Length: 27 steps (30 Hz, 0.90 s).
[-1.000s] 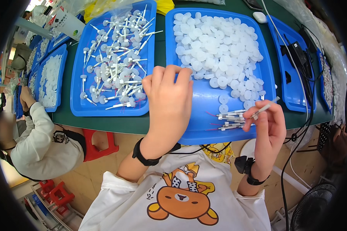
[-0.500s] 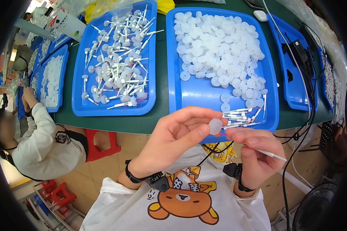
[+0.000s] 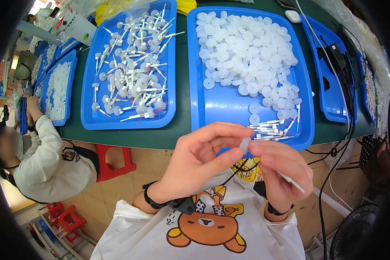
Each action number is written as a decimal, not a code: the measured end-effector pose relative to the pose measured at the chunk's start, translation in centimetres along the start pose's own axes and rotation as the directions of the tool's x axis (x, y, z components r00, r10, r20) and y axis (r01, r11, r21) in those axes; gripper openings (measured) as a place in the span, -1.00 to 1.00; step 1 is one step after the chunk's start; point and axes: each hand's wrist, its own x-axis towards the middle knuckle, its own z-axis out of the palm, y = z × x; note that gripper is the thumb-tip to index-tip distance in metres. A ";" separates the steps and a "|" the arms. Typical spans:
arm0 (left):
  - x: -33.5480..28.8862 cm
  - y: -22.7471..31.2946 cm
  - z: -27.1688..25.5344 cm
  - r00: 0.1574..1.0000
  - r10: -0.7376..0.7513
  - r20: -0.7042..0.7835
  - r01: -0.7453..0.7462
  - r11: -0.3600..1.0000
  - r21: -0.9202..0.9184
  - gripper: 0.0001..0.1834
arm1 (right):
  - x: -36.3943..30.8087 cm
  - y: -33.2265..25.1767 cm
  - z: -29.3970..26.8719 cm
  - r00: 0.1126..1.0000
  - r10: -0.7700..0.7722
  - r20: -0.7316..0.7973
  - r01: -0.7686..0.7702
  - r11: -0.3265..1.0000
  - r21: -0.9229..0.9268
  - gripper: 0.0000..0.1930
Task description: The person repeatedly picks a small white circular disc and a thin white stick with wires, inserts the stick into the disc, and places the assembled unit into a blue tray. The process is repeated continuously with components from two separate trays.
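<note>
**Small white disc meets thin white stick, right over the lap**

Far left, a co-worker in a pale sleeve [image 3: 52, 160] bends over their own blue trays. Next along the green table [image 3: 182, 130], the left blue tray [image 3: 89, 99] carries a scatter of finished pieces, sticks with discs on their ends. The middle blue tray [image 3: 195, 78] holds a heap of loose white discs [image 3: 247, 47], with a small bundle of bare sticks [image 3: 268, 130] at its near edge.

Now the action, below the table's edge: the left hand [image 3: 199, 160] has thumb and forefinger pinched together on a single white disc [image 3: 245, 144], gripping it by the rim. Touching it, the right hand [image 3: 281, 173] is closed around a thin white stick [image 3: 290, 182], whose tail pokes out past the palm.

By the look of them, both parts are featherweight plastic; the disc small, smooth and easy to let slip, so a rim pinch seems right. The stick looks slender enough to flex, best held close to its working end.

Far right, another blue tray [image 3: 329, 86] holds dark cables.
</note>
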 end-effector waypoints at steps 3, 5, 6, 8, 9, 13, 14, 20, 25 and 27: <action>-0.2 -0.3 -0.2 0.999 0.019 0.029 -0.017 0.998 -0.066 -0.64 | 0.6 0.3 -0.7 0.998 -0.040 0.052 0.049 0.984 -0.171 -0.66; -0.2 0.0 0.0 0.999 -0.004 0.050 0.005 1.000 -0.017 -0.64 | 0.6 0.5 -1.1 0.998 -0.022 0.067 0.033 0.984 -0.176 -0.67; -0.1 0.1 0.1 0.998 -0.018 0.063 0.017 1.000 0.007 -0.64 | 0.3 0.6 -1.0 0.999 0.011 0.051 -0.006 0.994 -0.112 -0.68; -0.1 -0.1 0.1 0.998 0.004 0.065 -0.004 1.000 0.002 -0.64 | -0.2 0.4 -0.7 0.995 0.099 -0.004 -0.099 0.995 -0.018 -0.67; -0.1 -0.1 0.1 0.998 0.014 0.066 -0.014 1.000 -0.002 -0.64 | -0.3 0.1 -0.4 0.987 0.155 -0.043 -0.154 0.988 0.013 -0.67; -0.2 -0.1 0.1 0.999 0.028 0.045 -0.028 1.000 0.008 -0.66 | -0.3 0.3 -1.2 0.996 0.094 0.003 -0.094 0.994 -0.049 -0.66; -0.3 -0.1 0.0 0.999 0.022 0.040 -0.023 1.000 0.011 -0.66 | -0.3 0.2 -1.2 0.996 0.087 0.011 -0.087 0.995 -0.042 -0.67; -0.6 0.1 0.1 0.995 0.098 0.026 -0.101 0.978 0.183 -0.64 | -1.0 -0.1 -0.8 0.958 0.287 0.005 -0.282 0.936 0.211 -0.75; -0.4 0.5 -0.1 0.960 0.253 0.118 -0.278 0.839 0.467 -0.68 | -2.4 -0.4 0.3 0.808 0.589 0.025 -0.486 0.641 0.595 -0.85; -0.3 0.5 0.0 0.961 0.249 0.123 -0.278 0.866 0.415 -0.68 | -2.6 -0.7 0.7 0.783 0.621 0.045 -0.459 0.526 0.716 -0.87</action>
